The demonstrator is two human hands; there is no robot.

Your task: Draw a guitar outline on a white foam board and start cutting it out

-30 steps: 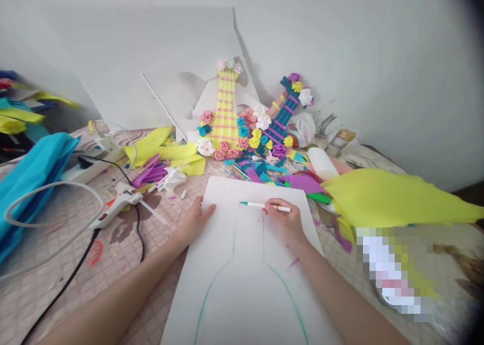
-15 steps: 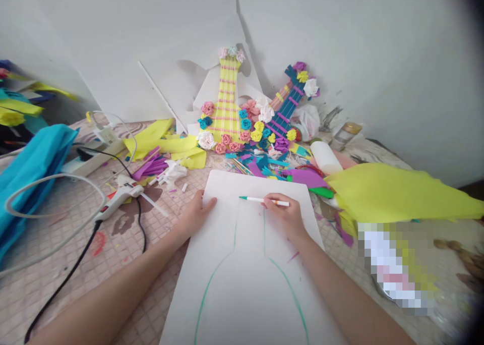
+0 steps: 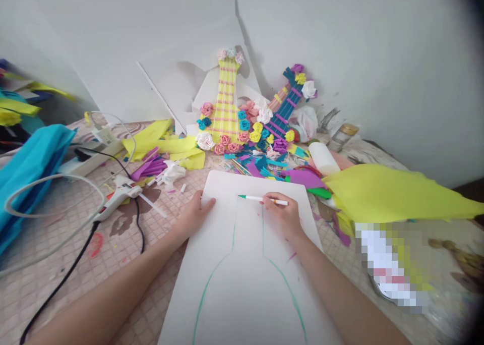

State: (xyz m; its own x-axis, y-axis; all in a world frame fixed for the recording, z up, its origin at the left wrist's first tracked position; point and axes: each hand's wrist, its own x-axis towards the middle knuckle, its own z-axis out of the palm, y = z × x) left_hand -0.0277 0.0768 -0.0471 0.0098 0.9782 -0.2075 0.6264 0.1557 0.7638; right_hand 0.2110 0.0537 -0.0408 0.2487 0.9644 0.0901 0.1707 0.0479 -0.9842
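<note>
A large white board [image 3: 245, 294] lies in front of me, with a green outline on it: two near-straight lines at the top that flare into wide curves below. My right hand [image 3: 284, 216] rests on its upper part, closed around a white marker [image 3: 255, 198]. The marker lies nearly level, its green tip pointing left, at the top of the left line. My left hand [image 3: 195, 214] grips the board's upper left edge, thumb on top; its other fingers are partly hidden.
Behind the board stand a yellow paper guitar [image 3: 227, 100] and a blue one [image 3: 285, 110], both trimmed with paper flowers. A glue gun [image 3: 121, 193] with its cord lies left. Yellow crepe paper [image 3: 393, 193] spreads right, blue crepe paper [image 3: 34, 168] far left. Paper scraps [image 3: 257, 166] lie beyond the board.
The view has shifted very slightly. Both hands and the marker keep practically the same place on the board, and the green outline looks the same.
</note>
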